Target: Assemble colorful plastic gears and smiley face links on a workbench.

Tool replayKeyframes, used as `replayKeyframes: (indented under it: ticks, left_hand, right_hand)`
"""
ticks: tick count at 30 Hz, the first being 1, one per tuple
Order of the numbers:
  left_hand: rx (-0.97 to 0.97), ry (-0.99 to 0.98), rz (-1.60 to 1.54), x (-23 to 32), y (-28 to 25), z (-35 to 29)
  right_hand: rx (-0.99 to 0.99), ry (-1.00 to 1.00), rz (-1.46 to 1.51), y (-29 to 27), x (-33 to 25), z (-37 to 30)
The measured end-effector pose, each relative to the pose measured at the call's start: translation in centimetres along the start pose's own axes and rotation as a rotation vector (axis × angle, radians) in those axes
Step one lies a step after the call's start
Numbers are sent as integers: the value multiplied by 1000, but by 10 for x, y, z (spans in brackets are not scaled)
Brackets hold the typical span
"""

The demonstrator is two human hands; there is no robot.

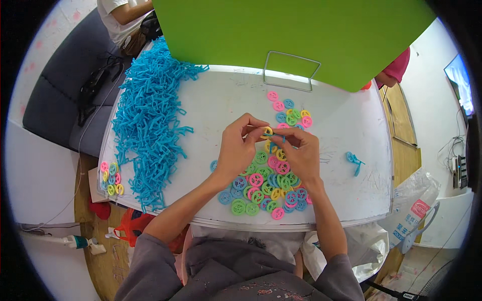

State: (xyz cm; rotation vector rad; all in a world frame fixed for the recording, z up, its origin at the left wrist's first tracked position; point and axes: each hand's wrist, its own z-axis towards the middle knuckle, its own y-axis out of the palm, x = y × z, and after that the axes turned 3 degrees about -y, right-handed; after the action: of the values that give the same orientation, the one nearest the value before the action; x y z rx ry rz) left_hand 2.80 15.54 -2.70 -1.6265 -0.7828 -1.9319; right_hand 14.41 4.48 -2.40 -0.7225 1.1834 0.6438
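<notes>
Above the middle of the white table, my left hand pinches a small yellow plastic wheel between thumb and fingers. My right hand meets it there, its fingertips closed on a small blue plastic piece that touches or nearly touches the wheel. Below both hands spreads a loose heap of spoked wheels in pink, green, blue and yellow. A smaller scatter of wheels lies just beyond my fingers. How far the blue piece goes into the wheel is hidden by my fingertips.
A tall heap of blue plastic pieces covers the table's left side. Several wheels lie at the left front corner. A blue part with a wheel rests on the right. A green panel with a wire stand borders the far edge.
</notes>
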Motion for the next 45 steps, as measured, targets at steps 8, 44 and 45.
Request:
replayKeyframes:
  ticks: [8, 44, 45]
  left_hand:
    - [-85, -368, -161, 5, -12, 5]
    - [30, -224, -109, 4, -9, 5]
    - [30, -211, -129, 4, -9, 5]
  right_hand:
    - [-306, 217, 254, -20, -23, 6]
    - [-41, -181, -284, -10, -7, 1]
    - [-19, -124, -243, -9, -6, 1]
